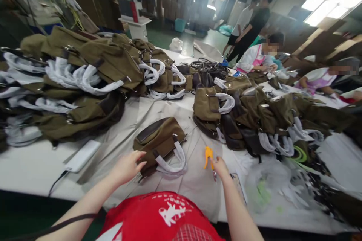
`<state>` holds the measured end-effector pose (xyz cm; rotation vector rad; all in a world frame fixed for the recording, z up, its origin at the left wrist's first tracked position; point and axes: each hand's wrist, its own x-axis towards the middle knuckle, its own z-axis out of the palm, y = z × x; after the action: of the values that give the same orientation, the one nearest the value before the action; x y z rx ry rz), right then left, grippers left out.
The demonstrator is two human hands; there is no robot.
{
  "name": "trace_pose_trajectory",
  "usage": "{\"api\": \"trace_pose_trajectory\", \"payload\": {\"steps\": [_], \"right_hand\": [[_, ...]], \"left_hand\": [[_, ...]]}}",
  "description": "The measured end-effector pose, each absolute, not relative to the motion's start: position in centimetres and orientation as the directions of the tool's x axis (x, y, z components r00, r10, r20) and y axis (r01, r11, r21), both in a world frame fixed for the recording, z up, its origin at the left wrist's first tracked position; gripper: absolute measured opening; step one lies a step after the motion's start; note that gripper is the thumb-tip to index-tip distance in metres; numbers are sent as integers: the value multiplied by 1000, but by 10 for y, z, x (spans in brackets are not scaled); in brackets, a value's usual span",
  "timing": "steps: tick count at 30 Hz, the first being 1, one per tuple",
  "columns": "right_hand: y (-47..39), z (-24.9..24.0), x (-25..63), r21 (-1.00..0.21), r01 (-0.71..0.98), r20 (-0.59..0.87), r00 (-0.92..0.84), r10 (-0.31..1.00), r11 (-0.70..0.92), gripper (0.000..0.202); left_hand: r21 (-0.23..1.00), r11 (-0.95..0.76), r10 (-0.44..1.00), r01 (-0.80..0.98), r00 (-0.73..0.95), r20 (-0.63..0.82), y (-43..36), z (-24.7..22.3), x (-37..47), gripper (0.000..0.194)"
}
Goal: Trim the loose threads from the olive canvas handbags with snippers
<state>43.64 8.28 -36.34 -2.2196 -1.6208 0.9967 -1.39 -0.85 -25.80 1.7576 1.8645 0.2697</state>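
A brown-olive canvas handbag [158, 139] with dark trim lies on the table in front of me. Its handle [177, 162] is wrapped in white and curves toward my right side. My left hand [131, 167] is at the bag's left near corner, thumb and fingers apart, gripping nothing. To the right of the bag, my right hand [220, 166] has its fingertips closed at the side of an orange-handled hand tool [208, 153] with a metal end pointing toward me. The tool's exact kind is hard to make out.
Piles of similar bags stand at left [93, 56] and right [254, 109]. A white power bank [82, 156] with a black cable lies at left. Clear plastic bags [266, 180] and a phone-like object [239, 186] lie at right. Several people [256, 58] are beyond the table.
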Motion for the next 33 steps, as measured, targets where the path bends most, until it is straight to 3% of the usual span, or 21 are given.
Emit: {"api": "trace_pose_trajectory", "payload": {"steps": [4, 9, 12, 16, 19, 24, 27, 33], "right_hand": [[57, -363, 412, -535, 742, -414, 186, 891, -403, 47], [-10, -360, 400, -553, 667, -463, 251, 850, -498, 41], [-54, -355, 401, -546, 606, -501, 318, 805, -579, 40], [-100, -343, 412, -549, 534, -529, 373, 762, -642, 43], [-114, -336, 421, -567, 507, -527, 383, 759, -649, 51], [-106, -333, 420, -603, 502, -522, 338, 783, -619, 53], [-93, -333, 412, -633, 507, -509, 296, 808, -585, 50], [-73, -330, 406, -690, 507, -482, 210, 851, -516, 46]], "left_hand": [[508, -73, 933, 858, 238, -269, 8, -278, 8, 40], [369, -401, 807, 839, 514, -290, 32, -324, 38, 57], [345, -533, 717, 773, 629, -302, 50, -345, 42, 40], [417, -536, 719, 734, 656, -230, 70, -347, 33, 28], [560, -373, 823, 740, 543, -169, 88, -329, 21, 32], [801, 99, 970, 591, 120, -209, 126, -273, -5, 63], [834, 229, 971, 502, -62, -229, 140, -241, -19, 63], [857, 325, 928, 400, -308, -209, 142, -214, -37, 56]]}}
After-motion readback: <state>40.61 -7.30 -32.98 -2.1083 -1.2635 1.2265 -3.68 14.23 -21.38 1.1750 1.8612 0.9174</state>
